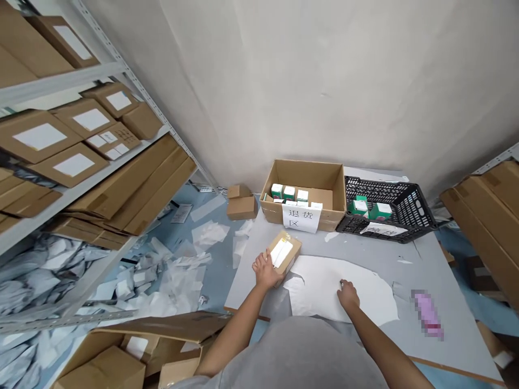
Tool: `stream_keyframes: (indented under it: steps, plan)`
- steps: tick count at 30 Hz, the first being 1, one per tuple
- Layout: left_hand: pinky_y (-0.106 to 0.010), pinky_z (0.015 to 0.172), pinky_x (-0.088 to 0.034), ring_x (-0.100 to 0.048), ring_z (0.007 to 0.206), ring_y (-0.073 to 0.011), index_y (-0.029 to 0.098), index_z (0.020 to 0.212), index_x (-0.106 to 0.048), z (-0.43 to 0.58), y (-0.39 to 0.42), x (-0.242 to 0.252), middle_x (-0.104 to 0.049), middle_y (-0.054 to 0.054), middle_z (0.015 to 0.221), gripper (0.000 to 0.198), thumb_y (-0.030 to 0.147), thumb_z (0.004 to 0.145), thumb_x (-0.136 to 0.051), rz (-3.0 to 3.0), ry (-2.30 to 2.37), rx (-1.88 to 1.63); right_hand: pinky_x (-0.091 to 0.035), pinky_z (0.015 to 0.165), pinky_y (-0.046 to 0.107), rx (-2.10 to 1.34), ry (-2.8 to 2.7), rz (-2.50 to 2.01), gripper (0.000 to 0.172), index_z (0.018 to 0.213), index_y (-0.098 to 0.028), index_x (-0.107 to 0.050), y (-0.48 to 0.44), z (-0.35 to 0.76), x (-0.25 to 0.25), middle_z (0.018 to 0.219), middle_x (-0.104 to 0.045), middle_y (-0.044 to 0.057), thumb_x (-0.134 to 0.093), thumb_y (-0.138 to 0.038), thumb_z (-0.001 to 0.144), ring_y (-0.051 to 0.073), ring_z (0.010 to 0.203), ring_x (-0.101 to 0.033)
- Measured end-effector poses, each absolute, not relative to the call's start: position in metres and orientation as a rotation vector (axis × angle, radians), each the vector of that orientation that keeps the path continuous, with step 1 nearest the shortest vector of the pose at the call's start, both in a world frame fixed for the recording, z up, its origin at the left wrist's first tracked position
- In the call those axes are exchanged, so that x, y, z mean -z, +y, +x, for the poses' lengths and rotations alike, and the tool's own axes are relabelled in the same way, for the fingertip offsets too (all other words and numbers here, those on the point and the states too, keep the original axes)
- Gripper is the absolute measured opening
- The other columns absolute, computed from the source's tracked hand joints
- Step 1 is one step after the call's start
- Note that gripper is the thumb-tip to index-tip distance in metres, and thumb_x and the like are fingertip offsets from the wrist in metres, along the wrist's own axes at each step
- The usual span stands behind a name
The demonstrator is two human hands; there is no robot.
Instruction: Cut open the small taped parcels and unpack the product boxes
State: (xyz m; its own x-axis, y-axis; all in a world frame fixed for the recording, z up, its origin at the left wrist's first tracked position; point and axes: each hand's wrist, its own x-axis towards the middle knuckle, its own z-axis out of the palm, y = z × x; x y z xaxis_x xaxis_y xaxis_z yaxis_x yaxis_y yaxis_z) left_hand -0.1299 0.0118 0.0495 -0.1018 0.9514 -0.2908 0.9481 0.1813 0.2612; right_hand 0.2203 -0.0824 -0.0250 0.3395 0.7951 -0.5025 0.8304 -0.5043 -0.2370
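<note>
At lower center of the frame, the left hand [266, 270] grasps a small taped cardboard box [285, 255] on a grey table [405, 265]. The right hand [347, 295] touches a white paper sheet [324, 286] nearby; its grip is unclear. An open carton [302, 175] holding green-and-white boxes [288, 192] sits at the table's far edge.

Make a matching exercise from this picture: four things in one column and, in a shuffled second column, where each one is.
Things:
1. Left hand
2. Right hand
3. Paper sign
4. Black plastic crate

Places:
A. On the white paper sheet
B. On the small cardboard parcel
C. Beside the open cardboard box
D. On the box's front

Pairs: 1-B, 2-A, 3-D, 4-C
</note>
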Motion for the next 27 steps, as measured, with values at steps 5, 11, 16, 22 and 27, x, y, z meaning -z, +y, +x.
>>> stream_keyframes:
  steps: [5,11,16,22,27]
  plan:
    - [-0.054,0.13,-0.013,-0.026,0.156,-0.0449,0.02,0.173,-0.007,-0.119,0.011,-0.045,-0.036,-0.022,0.166,0.141,0.052,0.061,-0.086,2.13,1.547,-0.089,-0.057,0.091,0.043,0.871,1.316,2.469,0.036,0.127,-0.015,-0.069,-0.114,0.249,0.048,0.129,-0.066,0.021,-0.058,-0.02,0.093,0.034,0.12,-0.071]
    - [-0.061,0.133,0.002,-0.023,0.161,-0.0455,0.026,0.174,-0.006,-0.093,0.022,-0.022,-0.033,-0.018,0.172,0.148,0.044,0.054,-0.091,2.271,1.12,-0.052,-0.053,0.091,0.039,0.878,1.316,2.362,0.035,0.131,-0.015,-0.065,-0.116,0.248,0.063,0.135,-0.062,0.021,-0.062,-0.023,0.097,0.032,0.126,-0.067]
    - [-0.058,0.134,0.001,0.0,0.167,-0.0438,0.024,0.174,-0.004,-0.096,0.025,-0.011,-0.011,-0.017,0.181,0.15,0.054,0.057,-0.092,2.184,1.148,-0.034,-0.051,0.094,0.041,0.919,1.344,2.367,0.035,0.127,-0.015,-0.066,-0.113,0.249,0.071,0.135,-0.063,0.022,-0.06,-0.017,0.092,0.034,0.128,-0.064]
    - [-0.055,0.134,-0.008,0.005,0.167,-0.0412,0.009,0.171,-0.002,-0.094,-0.006,0.02,0.0,-0.027,0.179,0.132,0.077,0.081,-0.07,1.551,1.731,-0.294,-0.055,0.09,0.041,1.111,1.32,2.769,0.041,0.127,-0.012,-0.062,-0.097,0.266,0.065,0.12,-0.071,0.022,-0.045,-0.029,0.094,0.034,0.108,-0.073]
    - [-0.04,0.127,-0.033,-0.043,0.156,-0.0356,0.01,0.171,0.001,-0.072,-0.021,0.043,-0.042,-0.027,0.168,0.134,0.067,0.081,-0.08,1.066,1.654,-0.554,-0.056,0.086,0.039,1.355,1.395,3.018,0.051,0.135,-0.014,-0.052,-0.071,0.261,0.027,0.111,-0.076,0.017,-0.039,-0.039,0.093,0.032,0.099,-0.075]
